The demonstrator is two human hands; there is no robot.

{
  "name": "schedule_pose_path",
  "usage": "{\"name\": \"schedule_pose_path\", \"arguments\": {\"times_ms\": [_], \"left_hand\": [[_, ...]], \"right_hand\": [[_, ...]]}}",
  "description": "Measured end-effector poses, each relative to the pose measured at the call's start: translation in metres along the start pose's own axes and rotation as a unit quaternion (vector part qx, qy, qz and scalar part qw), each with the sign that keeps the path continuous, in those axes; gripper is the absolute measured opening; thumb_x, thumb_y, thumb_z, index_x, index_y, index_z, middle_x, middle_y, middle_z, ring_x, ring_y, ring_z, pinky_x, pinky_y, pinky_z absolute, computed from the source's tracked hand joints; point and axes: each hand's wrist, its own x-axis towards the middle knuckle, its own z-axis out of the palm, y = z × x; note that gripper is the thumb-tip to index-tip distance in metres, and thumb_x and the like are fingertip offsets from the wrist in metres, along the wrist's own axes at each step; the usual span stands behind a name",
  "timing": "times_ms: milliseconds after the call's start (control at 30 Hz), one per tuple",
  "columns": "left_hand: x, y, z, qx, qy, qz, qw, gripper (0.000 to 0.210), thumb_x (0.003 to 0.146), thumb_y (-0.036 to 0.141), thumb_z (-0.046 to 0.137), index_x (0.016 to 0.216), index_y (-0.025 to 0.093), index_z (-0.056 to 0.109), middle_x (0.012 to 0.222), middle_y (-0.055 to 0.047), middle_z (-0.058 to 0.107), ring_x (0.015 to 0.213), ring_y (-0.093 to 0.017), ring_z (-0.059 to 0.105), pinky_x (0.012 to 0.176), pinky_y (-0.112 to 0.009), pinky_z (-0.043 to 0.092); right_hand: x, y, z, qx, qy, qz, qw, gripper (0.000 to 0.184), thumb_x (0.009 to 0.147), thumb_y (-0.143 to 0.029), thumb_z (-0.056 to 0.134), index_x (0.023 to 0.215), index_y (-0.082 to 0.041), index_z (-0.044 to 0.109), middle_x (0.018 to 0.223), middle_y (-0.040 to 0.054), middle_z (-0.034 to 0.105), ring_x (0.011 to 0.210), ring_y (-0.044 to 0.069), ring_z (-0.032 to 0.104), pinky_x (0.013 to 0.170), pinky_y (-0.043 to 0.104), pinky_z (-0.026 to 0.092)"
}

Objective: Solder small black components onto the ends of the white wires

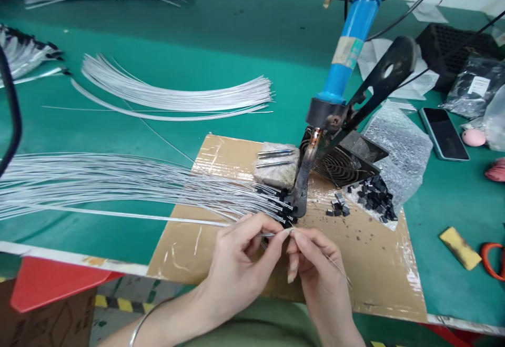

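My left hand [248, 257] pinches a thin white cable [189, 220] that runs off to the left. Against its fingertips, my right hand [319, 260] is closed in a pinch on a thin wire [335, 265], which trails down past its fingers. The exact meeting point is covered by the fingertips. Just above the hands lie many white cables [158, 178] with small black connectors [290, 212] at their right ends. A blue soldering iron [351, 36] is clamped in a black stand, its dark tip pointing down beside those connectors.
Under the hands lies a cardboard sheet [371, 284] on the green table [292, 15]. Small black pieces [374, 197], a fan [335, 165] and a pad with metal pins [276, 165] stand near the iron. Rightward are a phone [444, 134], yellow sponge [460, 247] and orange-handled scissors [489, 263].
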Motion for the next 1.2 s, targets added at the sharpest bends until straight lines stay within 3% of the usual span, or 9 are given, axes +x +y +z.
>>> {"name": "schedule_pose_path", "arguments": {"times_ms": [267, 400, 467, 567, 633, 733, 900, 1100, 1200], "left_hand": [[-0.005, -0.003, 0.003, -0.065, -0.005, -0.037, 0.997, 0.022, 0.100, 0.022, 0.066, 0.078, 0.020, 0.070, 0.055, 0.006, 0.054, 0.049, -0.009, 0.038, 0.046, -0.022, 0.030], [-0.003, -0.008, 0.003, -0.105, -0.024, -0.077, 0.991, 0.021, 0.101, 0.028, 0.066, 0.083, 0.020, 0.073, 0.060, 0.003, 0.063, 0.050, -0.010, 0.042, 0.047, -0.023, 0.031], [-0.001, -0.008, 0.002, -0.115, -0.032, -0.095, 0.988, 0.018, 0.099, 0.029, 0.068, 0.086, 0.020, 0.075, 0.063, 0.002, 0.066, 0.050, -0.010, 0.041, 0.047, -0.023, 0.031], [0.001, -0.007, 0.000, -0.119, -0.038, -0.115, 0.985, 0.014, 0.097, 0.029, 0.069, 0.091, 0.020, 0.078, 0.073, -0.001, 0.073, 0.053, -0.010, 0.045, 0.050, -0.024, 0.033], [0.001, -0.007, -0.001, -0.115, -0.036, -0.112, 0.986, 0.014, 0.097, 0.028, 0.069, 0.091, 0.020, 0.079, 0.076, -0.002, 0.074, 0.055, -0.010, 0.046, 0.051, -0.024, 0.033], [-0.001, -0.006, -0.001, -0.108, -0.027, -0.103, 0.988, 0.015, 0.097, 0.027, 0.070, 0.088, 0.019, 0.080, 0.071, -0.001, 0.071, 0.053, -0.010, 0.043, 0.050, -0.024, 0.032], [0.000, -0.006, -0.001, -0.101, -0.022, -0.095, 0.990, 0.016, 0.096, 0.026, 0.070, 0.086, 0.019, 0.080, 0.065, 0.000, 0.068, 0.051, -0.010, 0.040, 0.049, -0.024, 0.030], [0.004, -0.003, -0.001, -0.105, -0.018, -0.078, 0.991, 0.016, 0.095, 0.024, 0.070, 0.083, 0.021, 0.080, 0.062, 0.002, 0.069, 0.050, -0.009, 0.041, 0.048, -0.023, 0.031], [0.005, -0.001, 0.000, -0.106, -0.006, -0.082, 0.991, 0.014, 0.093, 0.021, 0.071, 0.082, 0.021, 0.080, 0.068, 0.001, 0.074, 0.053, -0.010, 0.053, 0.050, -0.021, 0.038]], "right_hand": [[-0.002, 0.005, 0.008, -0.014, 0.035, -0.024, 0.999, 0.026, 0.074, -0.046, 0.099, 0.079, -0.022, 0.089, 0.061, -0.0002, 0.072, 0.044, 0.006, 0.056, 0.046, 0.015, 0.058], [-0.001, -0.003, -0.009, -0.158, 0.065, -0.074, 0.982, 0.029, 0.084, -0.053, 0.089, 0.089, -0.024, 0.090, 0.073, 0.0036, 0.078, 0.051, 0.012, 0.066, 0.048, 0.022, 0.060], [0.003, -0.012, -0.022, -0.304, 0.153, -0.171, 0.925, 0.027, 0.087, -0.049, 0.087, 0.096, -0.024, 0.089, 0.085, 0.0056, 0.081, 0.060, 0.015, 0.071, 0.055, 0.024, 0.062], [0.012, -0.026, -0.042, -0.527, 0.240, -0.309, 0.754, 0.027, 0.092, -0.045, 0.080, 0.098, -0.019, 0.086, 0.081, 0.0060, 0.077, 0.061, 0.016, 0.068, 0.061, 0.029, 0.060], [0.018, -0.031, -0.050, -0.614, 0.229, -0.354, 0.667, 0.028, 0.097, -0.043, 0.073, 0.098, -0.017, 0.083, 0.077, 0.0052, 0.074, 0.062, 0.017, 0.066, 0.065, 0.032, 0.058], [0.023, -0.029, -0.055, -0.656, 0.209, -0.367, 0.625, 0.028, 0.101, -0.042, 0.068, 0.098, -0.017, 0.079, 0.076, 0.0034, 0.070, 0.061, 0.017, 0.063, 0.064, 0.032, 0.054], [0.017, -0.024, -0.052, -0.621, 0.207, -0.353, 0.668, 0.023, 0.098, -0.042, 0.071, 0.095, -0.020, 0.079, 0.080, 0.0042, 0.074, 0.064, 0.017, 0.065, 0.064, 0.032, 0.055], [0.003, -0.022, -0.041, -0.408, 0.218, -0.244, 0.852, 0.024, 0.089, -0.043, 0.085, 0.099, -0.023, 0.076, 0.091, 0.0048, 0.082, 0.070, 0.017, 0.078, 0.065, 0.025, 0.063], [-0.003, -0.024, -0.025, -0.331, 0.201, -0.217, 0.896, 0.018, 0.087, -0.038, 0.088, 0.094, -0.024, 0.079, 0.079, 0.0005, 0.079, 0.065, 0.013, 0.075, 0.066, 0.022, 0.064]]}}
